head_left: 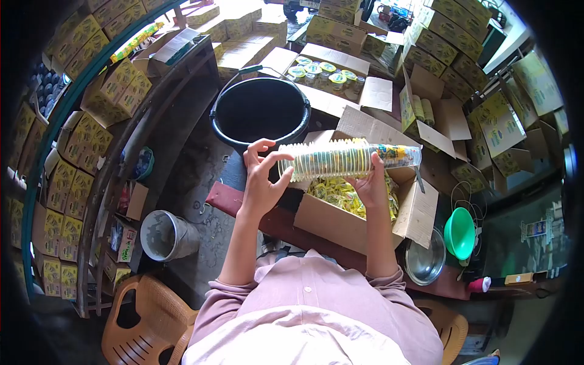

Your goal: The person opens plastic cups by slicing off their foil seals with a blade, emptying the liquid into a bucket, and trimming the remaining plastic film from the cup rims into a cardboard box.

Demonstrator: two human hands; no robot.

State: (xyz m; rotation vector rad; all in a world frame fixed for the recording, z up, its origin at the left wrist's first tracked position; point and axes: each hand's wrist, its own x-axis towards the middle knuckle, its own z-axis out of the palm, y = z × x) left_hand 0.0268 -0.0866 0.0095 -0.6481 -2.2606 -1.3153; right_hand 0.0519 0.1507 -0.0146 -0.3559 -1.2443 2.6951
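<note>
A long stack of nested clear plastic cups (328, 161) with printed sides lies almost level in front of me, its rims toward the left. My right hand (370, 187) grips the stack from below near its right part, the thumb up along the near side. At the rim end, my left hand (263, 177) has its thumb and curved fingers against the outermost cups, with the fingers somewhat apart. Below the stack stands an open cardboard box (334, 225) holding many small yellow packets (337, 193).
A black bucket (220, 131) stands behind my left hand. Beyond it, an open carton holds several lidded cups (328, 67). At right are a metal bowl (426, 258) and a green basin (460, 233). A grey bucket (185, 240) and a brown chair (143, 316) are at left.
</note>
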